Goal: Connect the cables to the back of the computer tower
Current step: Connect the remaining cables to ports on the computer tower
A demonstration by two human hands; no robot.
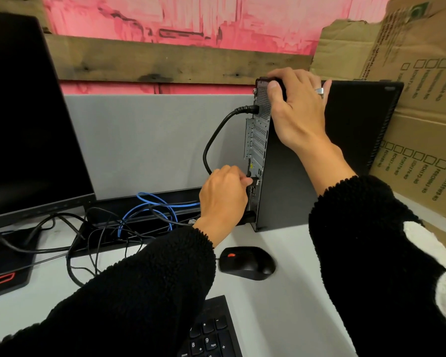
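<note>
Head view: your right hand grips the top rear corner of the computer tower, which stands upright right of centre. Your left hand pinches a black plug against the lower ports of the back panel. A black power cable is already seated near the top. Blue cable, mouse and keyboard lie lower in frame.

"8", "9", "+" on keyboard keys

head-worn view, looking down, close over desk
</note>
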